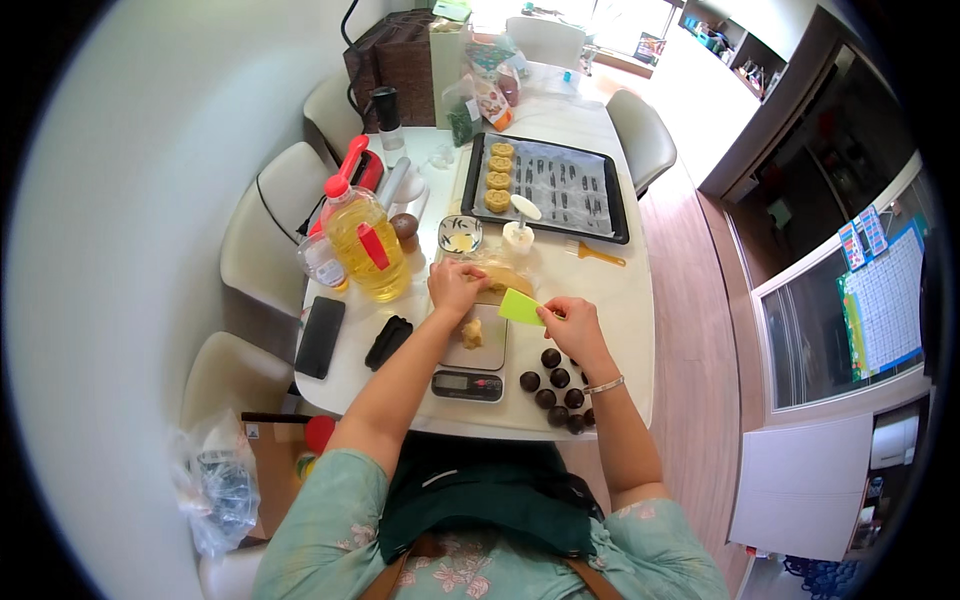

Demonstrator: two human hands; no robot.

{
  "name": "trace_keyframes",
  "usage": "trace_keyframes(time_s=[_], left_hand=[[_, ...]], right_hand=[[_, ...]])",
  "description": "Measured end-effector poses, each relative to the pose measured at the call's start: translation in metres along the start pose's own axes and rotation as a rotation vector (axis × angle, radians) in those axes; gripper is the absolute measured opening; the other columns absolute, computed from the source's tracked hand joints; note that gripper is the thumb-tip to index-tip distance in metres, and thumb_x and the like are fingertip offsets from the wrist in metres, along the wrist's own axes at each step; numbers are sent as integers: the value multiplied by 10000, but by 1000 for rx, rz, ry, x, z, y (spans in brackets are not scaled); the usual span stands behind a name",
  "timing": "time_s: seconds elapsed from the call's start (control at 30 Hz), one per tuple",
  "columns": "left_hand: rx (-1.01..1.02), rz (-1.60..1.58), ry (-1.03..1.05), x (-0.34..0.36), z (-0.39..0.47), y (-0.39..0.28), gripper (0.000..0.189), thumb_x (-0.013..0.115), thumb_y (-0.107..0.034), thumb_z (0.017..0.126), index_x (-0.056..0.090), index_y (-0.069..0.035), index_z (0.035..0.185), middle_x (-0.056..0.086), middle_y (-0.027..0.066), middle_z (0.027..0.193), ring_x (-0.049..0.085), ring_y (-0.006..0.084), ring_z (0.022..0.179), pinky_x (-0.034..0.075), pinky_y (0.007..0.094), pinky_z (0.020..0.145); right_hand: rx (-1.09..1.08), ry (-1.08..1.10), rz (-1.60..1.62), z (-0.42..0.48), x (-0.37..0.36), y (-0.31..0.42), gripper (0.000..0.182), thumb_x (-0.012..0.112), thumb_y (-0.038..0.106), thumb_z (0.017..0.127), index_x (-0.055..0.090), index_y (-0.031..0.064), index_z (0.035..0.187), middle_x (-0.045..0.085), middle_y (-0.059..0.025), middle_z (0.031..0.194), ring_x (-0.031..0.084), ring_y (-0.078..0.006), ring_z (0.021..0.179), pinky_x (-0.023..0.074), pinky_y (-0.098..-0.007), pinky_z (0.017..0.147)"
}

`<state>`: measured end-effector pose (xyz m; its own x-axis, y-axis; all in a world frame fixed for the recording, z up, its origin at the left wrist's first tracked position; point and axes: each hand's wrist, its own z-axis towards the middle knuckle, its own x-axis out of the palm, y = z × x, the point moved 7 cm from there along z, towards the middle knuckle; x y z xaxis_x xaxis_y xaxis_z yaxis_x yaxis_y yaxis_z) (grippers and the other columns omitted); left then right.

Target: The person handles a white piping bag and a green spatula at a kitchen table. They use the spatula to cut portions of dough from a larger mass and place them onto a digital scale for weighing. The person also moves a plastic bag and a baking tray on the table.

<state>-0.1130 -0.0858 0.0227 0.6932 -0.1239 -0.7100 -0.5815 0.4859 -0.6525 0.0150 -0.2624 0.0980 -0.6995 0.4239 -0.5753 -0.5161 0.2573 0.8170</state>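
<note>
My left hand (455,287) grips the left end of a lump of yellow dough (510,280) lying in clear plastic wrap. My right hand (574,326) holds a lime-green dough scraper (520,307), its blade close to the dough's near edge. Just below is a digital kitchen scale (491,351) with a small piece of dough (472,334) on its plate. Several dark round balls (559,377) lie on the mat right of the scale, some hidden under my right wrist. Beyond the dough stands a white plunger mould (518,235).
A baking tray (622,202) lined with paper carries several moulded pastries (498,180). Nearby are a patterned bowl (460,235) and a yellow-handled brush (600,255). Leftward stand an oil bottle (367,247), a black phone-like slab (321,337) and a black case (388,341).
</note>
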Motion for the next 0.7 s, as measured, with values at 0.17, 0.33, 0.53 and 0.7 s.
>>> trace_keyframes(time_s=[0.17, 0.33, 0.53, 0.7], left_hand=[[44, -271, 65, -17, 0, 0, 229, 756, -216, 657, 703, -119, 857, 590, 58, 773, 552, 216, 785, 459, 324, 719], [130, -402, 497, -30, -42, -3, 369, 742, -155, 691, 652, -91, 1044, 624, 94, 844, 597, 224, 797, 478, 297, 705], [428, -170, 359, -43, -86, -26, 464, 721, -98, 668, 611, -95, 1119, 624, 107, 985, 594, 265, 869, 486, 325, 761], [391, -246, 362, -36, -77, -40, 440, 699, -61, 669, 620, -94, 1101, 628, 112, 960, 595, 276, 851, 482, 339, 747]], right_hand=[[103, 95, 23, -3, -7, -18, 192, 608, 149, 788, 652, -37, 777, 615, -106, 576, 613, -147, 494, 478, -262, 502], [245, 336, 143, -14, 24, -36, 218, 589, 141, 780, 638, -70, 764, 609, -99, 568, 609, -136, 503, 482, -266, 500], [185, 324, 32, -10, 58, -33, 210, 567, 123, 789, 636, -69, 739, 606, -126, 556, 612, -166, 483, 488, -285, 489], [169, 241, 87, -15, 43, -27, 207, 563, 129, 790, 647, -53, 741, 599, -148, 547, 610, -183, 470, 493, -300, 495]])
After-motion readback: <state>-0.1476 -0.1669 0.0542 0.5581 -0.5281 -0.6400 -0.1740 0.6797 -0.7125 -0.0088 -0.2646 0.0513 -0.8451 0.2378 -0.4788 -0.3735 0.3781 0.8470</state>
